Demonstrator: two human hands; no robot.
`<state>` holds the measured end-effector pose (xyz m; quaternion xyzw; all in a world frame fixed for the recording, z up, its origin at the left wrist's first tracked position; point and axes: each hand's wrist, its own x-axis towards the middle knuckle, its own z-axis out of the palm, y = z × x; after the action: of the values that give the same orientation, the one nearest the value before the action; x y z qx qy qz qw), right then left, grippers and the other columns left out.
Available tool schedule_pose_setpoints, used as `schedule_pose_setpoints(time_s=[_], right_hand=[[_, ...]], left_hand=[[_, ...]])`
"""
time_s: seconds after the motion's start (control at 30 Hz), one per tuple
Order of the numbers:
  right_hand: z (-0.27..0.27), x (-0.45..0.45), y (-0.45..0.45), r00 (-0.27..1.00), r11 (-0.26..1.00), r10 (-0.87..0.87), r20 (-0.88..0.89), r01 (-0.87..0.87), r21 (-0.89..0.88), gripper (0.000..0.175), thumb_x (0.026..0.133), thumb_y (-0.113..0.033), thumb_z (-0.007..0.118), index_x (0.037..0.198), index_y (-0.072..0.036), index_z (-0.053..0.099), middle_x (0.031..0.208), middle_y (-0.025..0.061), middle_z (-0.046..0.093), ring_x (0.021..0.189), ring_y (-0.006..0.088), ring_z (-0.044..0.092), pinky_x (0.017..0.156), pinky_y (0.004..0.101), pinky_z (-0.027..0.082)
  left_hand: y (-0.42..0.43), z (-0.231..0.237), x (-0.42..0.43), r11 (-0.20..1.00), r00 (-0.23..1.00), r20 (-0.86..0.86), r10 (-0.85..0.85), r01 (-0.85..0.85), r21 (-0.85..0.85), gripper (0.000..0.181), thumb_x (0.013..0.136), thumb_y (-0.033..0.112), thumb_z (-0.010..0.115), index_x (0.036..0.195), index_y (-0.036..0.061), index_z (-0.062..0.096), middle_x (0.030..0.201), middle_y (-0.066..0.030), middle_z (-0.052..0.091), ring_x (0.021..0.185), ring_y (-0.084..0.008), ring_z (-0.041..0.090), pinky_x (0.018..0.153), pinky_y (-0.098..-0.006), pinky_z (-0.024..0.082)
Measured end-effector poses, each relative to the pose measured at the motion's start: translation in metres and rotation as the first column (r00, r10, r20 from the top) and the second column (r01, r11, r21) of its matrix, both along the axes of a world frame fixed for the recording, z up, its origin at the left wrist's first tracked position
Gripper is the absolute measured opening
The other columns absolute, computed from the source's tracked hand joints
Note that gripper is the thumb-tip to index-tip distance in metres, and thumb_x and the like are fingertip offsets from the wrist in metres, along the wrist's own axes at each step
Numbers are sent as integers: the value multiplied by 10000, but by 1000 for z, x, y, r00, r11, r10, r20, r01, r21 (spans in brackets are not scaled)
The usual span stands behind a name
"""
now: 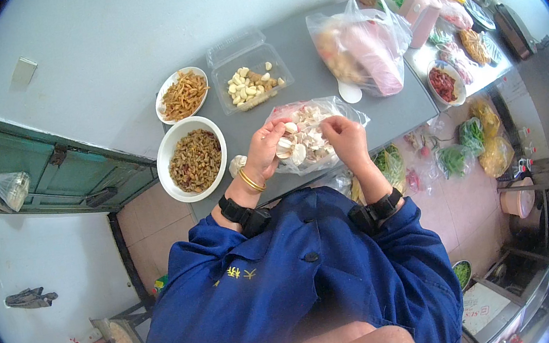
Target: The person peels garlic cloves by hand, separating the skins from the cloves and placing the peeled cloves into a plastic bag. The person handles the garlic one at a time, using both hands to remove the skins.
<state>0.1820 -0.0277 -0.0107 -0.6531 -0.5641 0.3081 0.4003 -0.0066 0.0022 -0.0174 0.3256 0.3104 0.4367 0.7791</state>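
Observation:
My left hand (263, 151), with gold bangles at the wrist, holds a partly broken garlic bulb (290, 149) whose cloves stand apart. My right hand (345, 137) is beside it, thumb and fingertips drawn together; whether something thin is pinched there I cannot tell. Beneath both hands a clear plastic bag (341, 104) lies spread on the grey table (268, 121), heaped with papery garlic skins (315, 138). Another garlic bulb (238, 165) rests left of my left hand. Farther back, an open clear plastic box (277, 57) contains peeled cloves (242, 87) and a ginger root (259, 78).
A white bowl of chopped brown food (195, 163) stands at the table's left edge, a plate of brown strips (185, 96) behind it. A full plastic carrier bag (367, 47) sits back right. Beyond are a bowl of red meat (444, 85) and bagged greens (455, 160) on the floor.

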Motion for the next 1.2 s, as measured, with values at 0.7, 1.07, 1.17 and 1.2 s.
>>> schedule_pose_setpoints(time_s=[0.7, 1.07, 1.17, 1.2], right_hand=[[5, -20, -2, 943, 817, 17, 333, -205, 539, 114, 665, -56, 656, 653, -85, 546, 609, 57, 587, 531, 230, 582, 493, 323, 469], [3, -21, 0, 939, 774, 17, 343, -229, 590, 162, 641, -27, 655, 686, -86, 511, 622, 57, 558, 550, 239, 569, 508, 333, 463], [2, -19, 2, 961, 806, -3, 276, -161, 570, 155, 644, -22, 643, 697, -75, 506, 622, 74, 551, 573, 257, 573, 521, 353, 465], [2, -17, 3, 968, 821, -12, 251, -134, 555, 153, 645, -23, 638, 703, -71, 505, 622, 81, 548, 585, 266, 575, 528, 363, 466]], left_hand=[[-8, -13, 12, 997, 982, -184, 38, -24, 79, 190, 887, 180, 553, 985, 17, 550, 861, -43, 601, 767, -98, 570, 700, -229, 470], [-10, 0, 18, 984, 973, -230, 20, 22, 178, 253, 816, 76, 604, 1048, 21, 516, 910, -39, 591, 825, -85, 555, 746, -218, 454], [-7, -1, 17, 929, 876, -463, 135, 52, 367, 270, 786, 45, 590, 1050, 22, 539, 897, -24, 584, 796, -77, 542, 739, -222, 447], [-7, -1, 17, 917, 876, -461, 140, 61, 393, 284, 781, 42, 585, 1060, 24, 543, 896, -21, 583, 791, -76, 538, 737, -223, 445]])
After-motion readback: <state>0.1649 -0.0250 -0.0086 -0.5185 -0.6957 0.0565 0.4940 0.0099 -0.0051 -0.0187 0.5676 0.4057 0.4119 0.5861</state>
